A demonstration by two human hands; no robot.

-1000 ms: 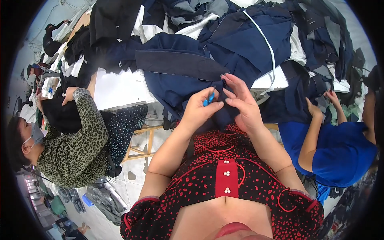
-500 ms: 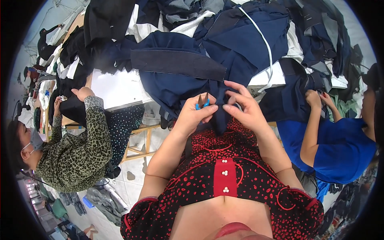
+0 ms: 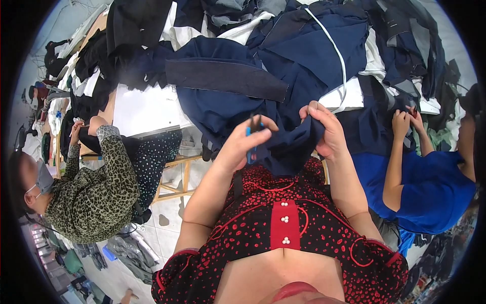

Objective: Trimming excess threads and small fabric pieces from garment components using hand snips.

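Observation:
A navy garment (image 3: 223,114) lies in folds over the near table edge and hangs toward my lap. A dark waistband-like strip (image 3: 223,77) crosses its upper part. My left hand (image 3: 242,142) is closed around small thread snips (image 3: 250,138) with blue handles, their dark blades pointing away from me. In my right hand (image 3: 326,126), thumb and fingers pinch a raised fold of the navy cloth. A drape of that cloth hangs between both hands, close to the snips; whether the blades touch it I cannot tell.
A pale strap (image 3: 338,55) curves over more navy clothing at the back. White sheets (image 3: 144,109) lie on the table, left. A masked co-worker in a leopard-print top (image 3: 93,197) handles black cloth there; on the right, one in blue (image 3: 425,190) holds dark cloth.
My right hand has moved right and up, drawing the cloth fold out with it. The left hand has shifted slightly left, and the snips have turned in it.

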